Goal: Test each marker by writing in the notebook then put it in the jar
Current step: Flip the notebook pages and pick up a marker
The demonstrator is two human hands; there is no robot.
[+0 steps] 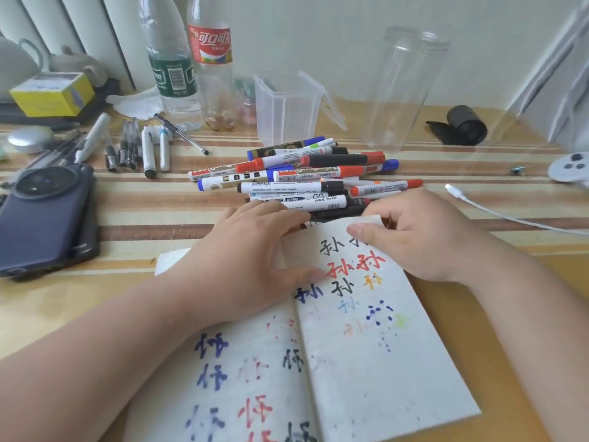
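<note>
Just beyond the notebook (pixel 366 378) the markers (pixel 302 173) lie piled, and farther beyond it the clear jar (pixel 401 90) stands upright. My left hand (pixel 242 260) presses flat on the notebook, fingers straight; my right hand (pixel 424 234) pinches its top edge.

We see the notebook's (pixel 366 362) pages as matt, slightly fibrous paper, with the ink bled soft into it. The markers (pixel 306 173) at the table's middle have smooth, glossy plastic barrels. The jar (pixel 404 90) toward the far edge is clear, shiny plastic, as are the bottles (pixel 178 74). The table (pixel 159 199) wears a smooth striped cover with a light sheen. The phone (pixel 44 224) by the left edge has a matt case.
</note>
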